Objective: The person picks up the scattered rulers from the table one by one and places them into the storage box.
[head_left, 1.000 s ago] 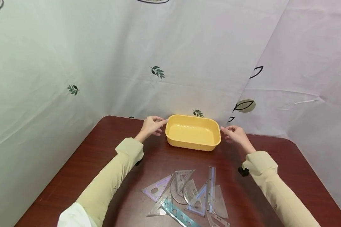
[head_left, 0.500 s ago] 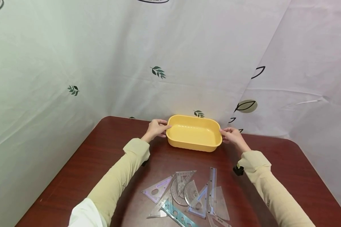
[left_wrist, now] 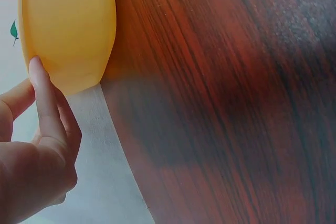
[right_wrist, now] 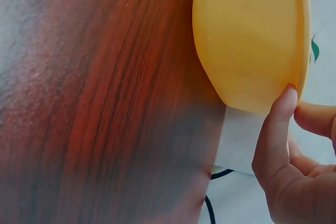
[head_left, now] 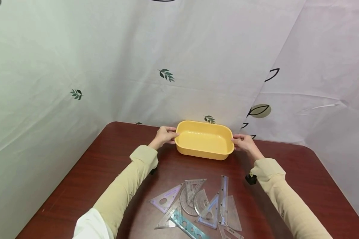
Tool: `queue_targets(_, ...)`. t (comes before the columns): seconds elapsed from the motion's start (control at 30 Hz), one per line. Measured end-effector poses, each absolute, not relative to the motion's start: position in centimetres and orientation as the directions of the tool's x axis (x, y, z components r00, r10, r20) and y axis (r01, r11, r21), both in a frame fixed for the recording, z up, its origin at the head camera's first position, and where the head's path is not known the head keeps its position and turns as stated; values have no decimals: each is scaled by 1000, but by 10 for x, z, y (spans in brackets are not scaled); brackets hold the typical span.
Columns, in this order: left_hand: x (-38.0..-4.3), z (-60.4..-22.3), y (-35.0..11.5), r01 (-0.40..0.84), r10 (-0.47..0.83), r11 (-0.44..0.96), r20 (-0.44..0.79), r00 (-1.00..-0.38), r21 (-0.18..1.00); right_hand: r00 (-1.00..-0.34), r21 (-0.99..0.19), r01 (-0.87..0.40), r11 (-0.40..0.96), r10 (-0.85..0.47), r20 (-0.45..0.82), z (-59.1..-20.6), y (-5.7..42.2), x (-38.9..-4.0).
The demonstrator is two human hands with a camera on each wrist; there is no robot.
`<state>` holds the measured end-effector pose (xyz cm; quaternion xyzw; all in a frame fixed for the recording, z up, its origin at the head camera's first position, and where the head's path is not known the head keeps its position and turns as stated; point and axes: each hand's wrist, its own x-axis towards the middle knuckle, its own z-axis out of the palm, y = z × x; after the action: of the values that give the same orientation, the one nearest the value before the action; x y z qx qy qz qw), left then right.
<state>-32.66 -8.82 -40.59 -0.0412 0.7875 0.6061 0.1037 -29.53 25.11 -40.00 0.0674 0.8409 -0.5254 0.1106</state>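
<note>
A yellow plastic tray (head_left: 201, 153) with rounded corners stands near the far edge of the table, nothing inside it. At its left end my left hand (head_left: 163, 136) pinches the rim between thumb and fingers; the left wrist view shows the fingertips (left_wrist: 38, 69) against the wall. My right hand (head_left: 246, 144) pinches the rim at the opposite end, one fingertip (right_wrist: 287, 98) pressed to the wall in the right wrist view. Closer to me lie several clear drawing tools, among them a purple-edged set square (head_left: 172, 195), a straight ruler (head_left: 222, 199) and a teal ruler (head_left: 186, 227).
Overlapping drawing tools, including a protractor (head_left: 183, 204), cover the near middle of the dark red wooden table (head_left: 98, 162). A white leaf-patterned cloth (head_left: 131, 83) hangs right behind the far edge. Black cable (right_wrist: 210, 208) shows beyond the table edge in the right wrist view.
Both hands have moved inward onto the tray's two ends and now pinch its rim. The tray and the drawing tools have hardly shifted.
</note>
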Motion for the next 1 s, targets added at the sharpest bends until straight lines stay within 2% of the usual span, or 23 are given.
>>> queue_targets(0.3,-318,-403,-89,-246,38,247,-263,-964,937,-970,-870,213,444,-12,-244,-401,248,-288)
queue_targets(1.0,-290,-406,-89,-259,34,219,-273,-962,941,-968,-878,234,417,17,-250,-405,250,-260)
